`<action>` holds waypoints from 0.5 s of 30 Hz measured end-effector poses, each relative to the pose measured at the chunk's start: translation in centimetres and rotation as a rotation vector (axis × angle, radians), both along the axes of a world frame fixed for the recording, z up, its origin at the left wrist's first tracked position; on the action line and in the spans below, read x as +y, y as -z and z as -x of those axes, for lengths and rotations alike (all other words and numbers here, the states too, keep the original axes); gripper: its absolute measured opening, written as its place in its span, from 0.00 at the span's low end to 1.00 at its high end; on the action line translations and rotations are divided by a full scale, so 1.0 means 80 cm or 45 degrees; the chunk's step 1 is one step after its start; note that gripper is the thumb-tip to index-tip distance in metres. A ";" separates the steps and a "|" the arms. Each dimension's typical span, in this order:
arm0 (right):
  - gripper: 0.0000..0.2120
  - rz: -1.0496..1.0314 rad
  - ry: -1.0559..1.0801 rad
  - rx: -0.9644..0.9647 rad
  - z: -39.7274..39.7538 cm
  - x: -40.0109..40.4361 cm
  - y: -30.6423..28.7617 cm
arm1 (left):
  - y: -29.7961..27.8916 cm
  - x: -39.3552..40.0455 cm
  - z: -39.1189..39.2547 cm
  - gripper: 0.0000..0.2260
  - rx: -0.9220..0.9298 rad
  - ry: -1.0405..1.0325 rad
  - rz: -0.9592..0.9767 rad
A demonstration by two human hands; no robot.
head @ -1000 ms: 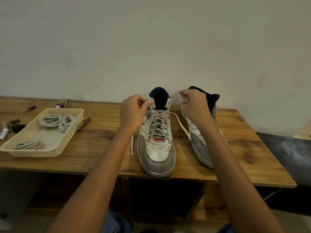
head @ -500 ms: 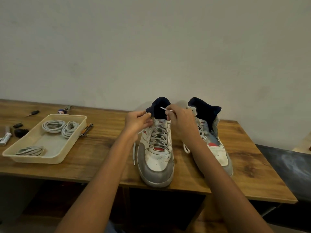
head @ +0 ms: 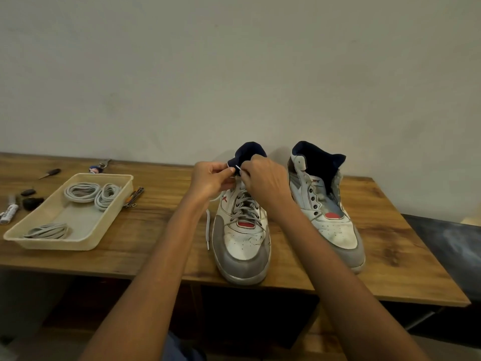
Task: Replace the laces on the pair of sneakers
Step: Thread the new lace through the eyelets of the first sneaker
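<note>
**Pinching the lace tip at the top eyelet**

Both hands are gripping at the collar of the left sneaker [head: 242, 230]: the left hand [head: 212, 179] is curling its fingers around the collar edge, and the right hand [head: 263, 181] is pinching the white lace tip [head: 238, 168] between thumb and finger.

Going left to right: small tools are lying at the table's [head: 161, 238] far end, then a tray [head: 78, 241] is holding three coiled laces [head: 82, 192]. One loose lace end [head: 207, 230] is hanging beside the laced sneaker. The right sneaker [head: 330, 212] is sitting just beside it, eyelets bare.

A second ago the hands were apart, pulling the ends outward; now they are meeting at the top, the right one bringing its tip in. That suggests the final eyelet is being threaded, so one shoe is nearly finished and the other is waiting.
</note>
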State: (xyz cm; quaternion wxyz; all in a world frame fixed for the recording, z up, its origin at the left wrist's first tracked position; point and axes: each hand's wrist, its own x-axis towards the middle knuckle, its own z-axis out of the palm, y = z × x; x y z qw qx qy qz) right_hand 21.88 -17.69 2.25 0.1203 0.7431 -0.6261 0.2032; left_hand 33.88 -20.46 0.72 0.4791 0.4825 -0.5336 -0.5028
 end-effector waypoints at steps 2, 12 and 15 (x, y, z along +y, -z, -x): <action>0.13 -0.009 -0.010 0.001 -0.002 0.001 -0.003 | 0.000 0.001 0.002 0.08 -0.072 -0.023 0.055; 0.11 -0.037 0.018 0.118 -0.006 0.000 -0.008 | 0.004 -0.002 0.005 0.04 -0.518 -0.192 0.411; 0.11 -0.010 0.015 0.168 -0.008 0.003 -0.014 | 0.004 -0.001 0.005 0.04 -0.567 -0.204 0.448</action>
